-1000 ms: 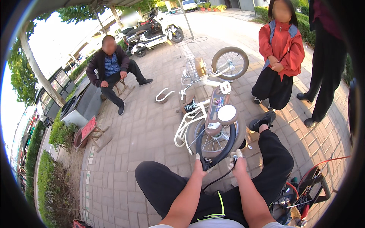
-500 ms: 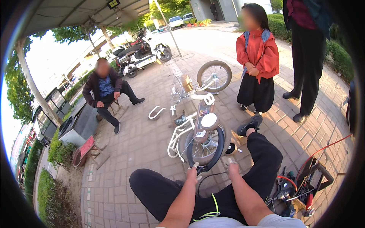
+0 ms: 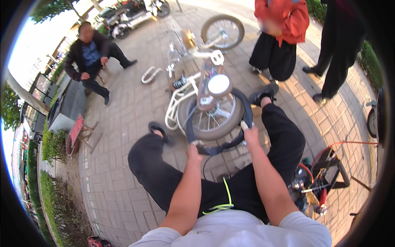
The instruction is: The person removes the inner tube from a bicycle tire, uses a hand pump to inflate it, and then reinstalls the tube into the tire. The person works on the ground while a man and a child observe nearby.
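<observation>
My left hand [image 3: 193, 151] and right hand [image 3: 249, 133] each pinch the black tyre [image 3: 242, 108] around the wheel [image 3: 214, 117], steadying its loose near edge.

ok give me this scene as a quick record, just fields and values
setting: paved brick ground, outdoors
posture: person seated, legs either side of a wheel
left hand: grips a black tyre at its near left
right hand: grips the same tyre at its near right
wheel: spoked, on a white bicycle lying on the ground
right of the person: tool cart with red hose
others: seated person at left; two people standing at upper right, one in a red jacket
</observation>
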The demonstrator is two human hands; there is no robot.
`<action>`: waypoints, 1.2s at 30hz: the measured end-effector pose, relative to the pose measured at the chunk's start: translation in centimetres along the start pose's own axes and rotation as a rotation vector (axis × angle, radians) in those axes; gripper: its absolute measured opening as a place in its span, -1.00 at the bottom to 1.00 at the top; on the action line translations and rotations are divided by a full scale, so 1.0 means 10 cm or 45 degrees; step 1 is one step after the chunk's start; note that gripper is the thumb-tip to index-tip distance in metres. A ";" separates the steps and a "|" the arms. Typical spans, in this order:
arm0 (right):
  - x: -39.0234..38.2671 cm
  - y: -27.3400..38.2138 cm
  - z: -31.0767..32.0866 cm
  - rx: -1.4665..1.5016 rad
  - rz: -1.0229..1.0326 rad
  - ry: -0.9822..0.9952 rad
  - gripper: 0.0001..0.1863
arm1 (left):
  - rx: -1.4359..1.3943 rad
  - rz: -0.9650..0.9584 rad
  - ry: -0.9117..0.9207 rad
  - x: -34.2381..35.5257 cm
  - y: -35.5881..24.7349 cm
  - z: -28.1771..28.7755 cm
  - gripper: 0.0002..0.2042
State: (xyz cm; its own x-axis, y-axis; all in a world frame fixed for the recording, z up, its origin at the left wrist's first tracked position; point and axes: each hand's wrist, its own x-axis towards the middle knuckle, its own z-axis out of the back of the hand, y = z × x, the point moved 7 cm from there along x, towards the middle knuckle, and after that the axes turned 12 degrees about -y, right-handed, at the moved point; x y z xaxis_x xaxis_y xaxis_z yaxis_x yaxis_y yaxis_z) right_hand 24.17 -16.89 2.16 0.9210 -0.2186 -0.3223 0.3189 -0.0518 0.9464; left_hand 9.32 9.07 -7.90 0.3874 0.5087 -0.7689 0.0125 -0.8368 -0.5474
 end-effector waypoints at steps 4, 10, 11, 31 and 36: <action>0.45 0.41 -0.03 -0.163 0.115 -0.018 -0.75 | -0.127 0.143 -0.113 -0.10 0.04 -0.05 -0.87; 0.73 0.65 -0.27 -0.156 0.177 -0.007 -0.52 | -0.156 0.216 -0.040 -0.17 -0.02 -0.18 -0.76; 0.70 0.60 -0.20 -0.193 0.279 -0.016 -0.55 | -0.186 0.250 -0.019 -0.21 0.03 -0.21 -0.76; -0.74 -1.29 -0.65 0.209 -0.532 0.163 -0.67 | 0.194 -0.023 -0.326 -0.23 0.03 -0.10 -0.47; -0.85 -0.76 -0.71 0.208 -0.431 0.286 -0.71 | 0.248 -0.022 -0.349 0.47 0.07 0.22 -0.26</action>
State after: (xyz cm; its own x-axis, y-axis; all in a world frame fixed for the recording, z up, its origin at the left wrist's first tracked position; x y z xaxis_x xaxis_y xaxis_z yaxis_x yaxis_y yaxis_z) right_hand 15.56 -7.70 -2.43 0.8023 0.0540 -0.5944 0.5881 -0.2415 0.7719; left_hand 9.11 11.36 -12.61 0.1261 0.5800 -0.8048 -0.1698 -0.7867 -0.5935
